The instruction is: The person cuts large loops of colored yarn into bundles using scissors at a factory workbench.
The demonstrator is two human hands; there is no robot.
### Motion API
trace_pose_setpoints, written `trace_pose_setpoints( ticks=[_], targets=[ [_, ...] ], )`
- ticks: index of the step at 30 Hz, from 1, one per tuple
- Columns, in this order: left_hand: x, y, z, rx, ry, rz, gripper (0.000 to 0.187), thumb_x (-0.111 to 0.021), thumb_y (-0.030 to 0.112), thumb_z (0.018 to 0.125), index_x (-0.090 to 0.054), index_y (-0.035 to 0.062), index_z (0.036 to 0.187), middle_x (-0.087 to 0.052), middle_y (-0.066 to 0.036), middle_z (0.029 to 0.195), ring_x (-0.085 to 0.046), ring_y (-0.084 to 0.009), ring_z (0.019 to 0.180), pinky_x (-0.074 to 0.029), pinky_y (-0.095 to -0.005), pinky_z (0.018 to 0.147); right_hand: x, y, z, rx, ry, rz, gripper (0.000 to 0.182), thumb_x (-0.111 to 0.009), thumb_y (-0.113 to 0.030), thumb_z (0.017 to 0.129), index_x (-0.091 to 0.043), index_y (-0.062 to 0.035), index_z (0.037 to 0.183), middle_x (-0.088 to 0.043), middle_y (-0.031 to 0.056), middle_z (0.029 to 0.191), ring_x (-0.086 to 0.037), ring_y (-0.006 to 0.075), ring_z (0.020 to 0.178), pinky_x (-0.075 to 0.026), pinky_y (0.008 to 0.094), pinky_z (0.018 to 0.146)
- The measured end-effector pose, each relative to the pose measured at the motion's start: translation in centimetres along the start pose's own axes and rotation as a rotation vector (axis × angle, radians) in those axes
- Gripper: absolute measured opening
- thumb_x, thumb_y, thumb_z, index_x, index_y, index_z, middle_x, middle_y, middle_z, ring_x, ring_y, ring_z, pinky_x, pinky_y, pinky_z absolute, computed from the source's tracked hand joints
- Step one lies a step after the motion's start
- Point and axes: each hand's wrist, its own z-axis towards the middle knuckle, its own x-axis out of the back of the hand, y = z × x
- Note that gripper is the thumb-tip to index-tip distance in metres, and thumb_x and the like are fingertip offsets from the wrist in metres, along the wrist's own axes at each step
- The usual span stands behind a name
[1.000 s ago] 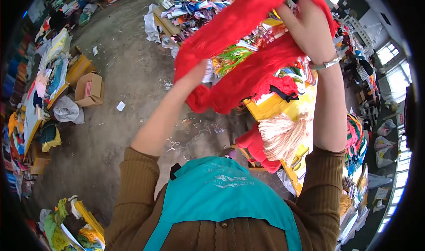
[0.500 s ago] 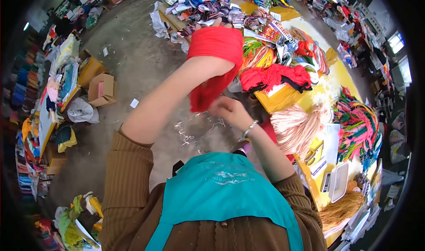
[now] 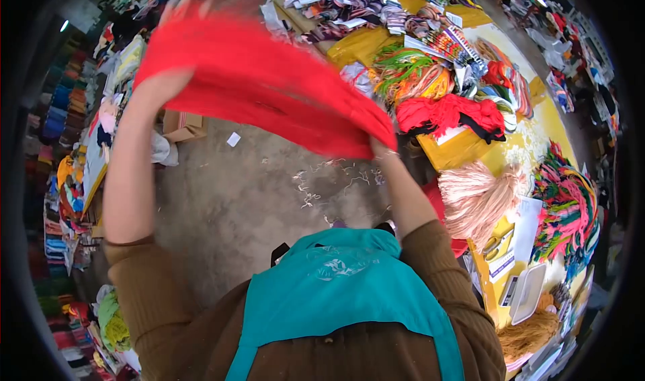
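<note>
A large loop of red yarn, a skein [image 3: 262, 78], is stretched in the air between my two hands, blurred by motion. My left hand [image 3: 169, 85] is through its upper left end, with the wrist below the yarn and smeared fingertips showing above it. At the lower right end, my right hand [image 3: 383, 147] is inside the loop, its fingers mostly hidden by the yarn. Just right of it, another red yarn bundle [image 3: 447, 115] with a black part lies on the table [image 3: 450, 151].
Pale pink yarn [image 3: 474, 199], multicoloured skeins [image 3: 568, 209], yellow-handled scissors [image 3: 497, 244], a clear plastic tray [image 3: 529, 293] and brown yarn [image 3: 531, 334] lie along the table to my right. A cardboard box [image 3: 185, 127] stands left. Thread scraps [image 3: 309, 196] litter the floor.
My left hand has swung up and to the left, and my right hand has moved up and right. The red skein has gone from hanging around my left arm to stretched wide between both hands.
</note>
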Motion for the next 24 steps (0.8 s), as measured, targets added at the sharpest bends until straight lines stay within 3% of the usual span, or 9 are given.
trace_pose_setpoints(
  ticks=[1,3,6,8,11,12,14,18,24],
  targets=[
    [-2.1,-4.5,-1.4,-0.296,0.093,0.382,0.047,-0.038,0.018,0.098,-0.042,0.0107,0.144,-0.031,-0.017,0.153,-0.026,-0.0348,0.143,-0.022,-0.0393,0.117,1.8,0.5,-0.6,-0.030,0.020,0.079,0.054,-0.047,-0.016,0.100,-0.026,-0.0029,0.149,-0.057,0.0134,0.124,-0.057,0.0195,0.109,-0.048,0.0326,0.093],
    [-5.6,-6.1,-5.0,-0.019,-0.234,0.374,0.047,-0.036,0.021,0.100,-0.041,0.0088,0.144,-0.030,-0.018,0.154,-0.024,-0.0365,0.144,-0.020,-0.0402,0.118,3.2,0.3,0.2,0.004,0.044,0.146,0.058,-0.048,-0.012,0.099,-0.021,-0.0051,0.150,-0.061,0.0139,0.116,-0.062,0.0188,0.100,-0.053,0.0320,0.086],
    [-9.3,-6.0,-5.2,0.061,0.062,0.230,0.047,-0.042,0.021,0.098,-0.042,0.0076,0.143,-0.037,-0.018,0.149,-0.030,-0.0339,0.141,-0.022,-0.0413,0.117,1.1,-3.8,0.6,0.039,0.097,0.151,0.061,-0.046,-0.006,0.098,-0.017,-0.0051,0.152,-0.062,0.0114,0.111,-0.063,0.0176,0.095,-0.054,0.0305,0.084],
    [-10.9,-4.2,-3.5,-0.061,0.274,0.060,0.047,-0.047,0.021,0.094,-0.044,0.0080,0.140,-0.043,-0.017,0.145,-0.034,-0.0352,0.138,-0.026,-0.0418,0.115,-1.2,-5.8,1.6,0.123,0.075,-0.391,0.060,-0.050,-0.010,0.096,-0.022,-0.0014,0.149,-0.061,0.0122,0.117,-0.064,0.0227,0.099,-0.054,0.0326,0.085],
    [-10.6,5.2,-3.2,-0.124,0.198,0.053,0.046,-0.051,0.016,0.093,-0.047,0.0071,0.137,-0.042,-0.017,0.145,-0.034,-0.0326,0.138,-0.023,-0.0395,0.117,-3.2,-4.3,4.0,0.470,0.150,-0.725,0.060,-0.051,-0.011,0.094,-0.026,-0.0016,0.148,-0.060,0.0143,0.120,-0.063,0.0260,0.104,-0.052,0.0336,0.088],
    [-10.6,3.1,-2.9,-0.125,0.197,0.045,0.046,-0.051,0.016,0.093,-0.047,0.0071,0.137,-0.042,-0.017,0.145,-0.034,-0.0326,0.138,-0.023,-0.0395,0.117,-1.6,-4.2,4.4,0.489,0.129,-0.733,0.061,-0.051,-0.010,0.094,-0.026,-0.0017,0.148,-0.060,0.0145,0.120,-0.062,0.0261,0.104,-0.051,0.0336,0.089],
    [-10.8,-4.3,-3.7,-0.056,0.134,-0.031,0.048,-0.048,0.028,0.093,-0.046,0.0124,0.138,-0.051,-0.016,0.138,-0.043,-0.0327,0.133,-0.027,-0.0496,0.112,4.8,-4.6,4.6,0.341,-0.019,-0.632,0.062,-0.051,-0.009,0.093,-0.025,-0.0021,0.149,-0.060,0.0148,0.122,-0.061,0.0262,0.106,-0.050,0.0335,0.091],
    [-19.4,-8.3,-7.1,-0.027,-0.001,0.063,0.051,-0.044,0.030,0.096,-0.039,0.0185,0.145,-0.038,-0.004,0.152,-0.033,-0.0313,0.140,-0.016,-0.0496,0.117,12.3,-1.9,3.0,0.274,-0.173,-0.761,0.064,-0.051,-0.005,0.092,-0.024,-0.0027,0.150,-0.059,0.0154,0.124,-0.059,0.0264,0.108,-0.048,0.0333,0.094],
    [-15.2,-1.7,-5.5,0.019,-0.269,0.182,0.049,-0.041,0.032,0.097,-0.040,0.0208,0.145,-0.036,-0.003,0.152,-0.028,-0.0298,0.143,-0.017,-0.0511,0.117,18.2,2.5,0.5,0.211,-0.267,-0.777,0.065,-0.052,-0.003,0.091,-0.024,-0.0031,0.150,-0.058,0.0167,0.127,-0.057,0.0257,0.111,-0.045,0.0322,0.098]
  ],
)
